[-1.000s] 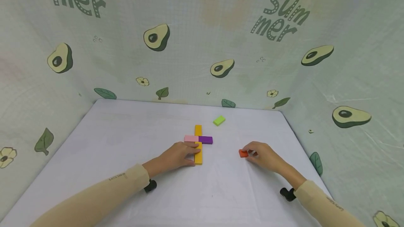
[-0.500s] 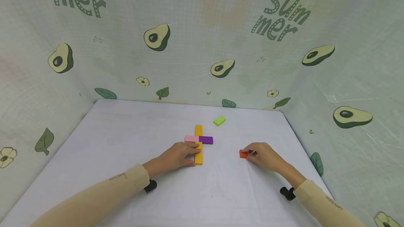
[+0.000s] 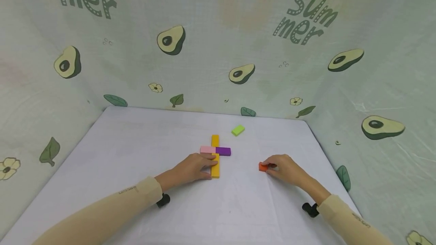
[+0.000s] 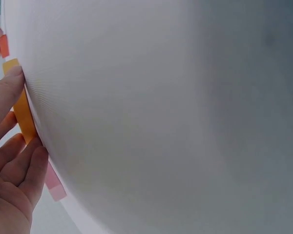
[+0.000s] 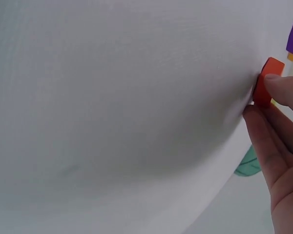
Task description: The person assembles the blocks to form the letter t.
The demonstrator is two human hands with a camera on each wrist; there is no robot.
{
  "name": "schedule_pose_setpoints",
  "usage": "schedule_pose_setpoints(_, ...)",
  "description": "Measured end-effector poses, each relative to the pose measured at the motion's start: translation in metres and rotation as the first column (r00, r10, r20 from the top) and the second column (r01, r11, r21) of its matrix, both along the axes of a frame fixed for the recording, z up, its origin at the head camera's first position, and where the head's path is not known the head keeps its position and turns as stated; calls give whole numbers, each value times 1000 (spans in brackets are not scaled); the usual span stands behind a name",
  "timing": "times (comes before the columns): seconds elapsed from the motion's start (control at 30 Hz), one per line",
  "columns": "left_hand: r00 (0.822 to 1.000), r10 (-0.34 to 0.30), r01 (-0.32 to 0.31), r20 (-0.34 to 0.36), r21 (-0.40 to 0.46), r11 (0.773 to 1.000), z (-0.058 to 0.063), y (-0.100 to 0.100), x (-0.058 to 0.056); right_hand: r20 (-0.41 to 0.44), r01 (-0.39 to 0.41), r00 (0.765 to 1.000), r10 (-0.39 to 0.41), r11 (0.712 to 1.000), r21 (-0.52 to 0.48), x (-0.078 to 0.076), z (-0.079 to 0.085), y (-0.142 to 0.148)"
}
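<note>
My left hand (image 3: 192, 167) holds the near yellow block (image 3: 215, 171) along its length, thumb at the near end and fingers towards the far end. In the left wrist view the same yellow block (image 4: 24, 114) runs between thumb and fingertips. Just beyond it, a pink block (image 3: 207, 149) and a purple block (image 3: 223, 151) lie end to end crosswise, with another yellow block (image 3: 215, 140) behind them, forming a cross. To the right, my right hand (image 3: 285, 168) pinches a red-orange block (image 3: 262, 167); the right wrist view shows the thumb on that red-orange block (image 5: 273, 67), low at the cloth.
A lime green block (image 3: 238, 130) lies at the back, slightly right of the cross. White cloth covers the table (image 3: 153, 131). Hanging fabric (image 3: 204, 48) with printed avocados encloses the back and both sides.
The red-orange block has turned slightly in my right fingers, staying in about the same place. My left hand and the cross of blocks keep their places; the head view has shifted a little.
</note>
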State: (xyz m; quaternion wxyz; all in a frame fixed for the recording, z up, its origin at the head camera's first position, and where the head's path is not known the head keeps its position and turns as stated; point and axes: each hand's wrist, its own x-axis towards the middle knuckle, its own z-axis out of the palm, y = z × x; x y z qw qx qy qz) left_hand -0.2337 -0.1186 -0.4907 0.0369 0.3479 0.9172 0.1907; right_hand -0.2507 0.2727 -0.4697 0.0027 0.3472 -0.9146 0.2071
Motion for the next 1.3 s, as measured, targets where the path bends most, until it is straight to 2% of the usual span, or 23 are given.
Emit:
schedule_pose_setpoints(0.33,1000,-2,2,0,10,1000,3,0,2,2,38,999,-38,998,-59,12,-4,-9)
schedule_pose_setpoints(0.67,1000,-5,5,-5,2,1000,3,1,0,19,36,999,-35,995,-97,31,4,-38)
schedule_pose_setpoints(1.0,1000,-8,8,-9,2,1000,1,2,0,73,66,996,-60,995,-77,43,1,-64)
schedule_pose_setpoints(1.3,1000,4,-4,-2,-9,1000,1,1,1,99,36,995,-28,996,-79,54,-2,-87)
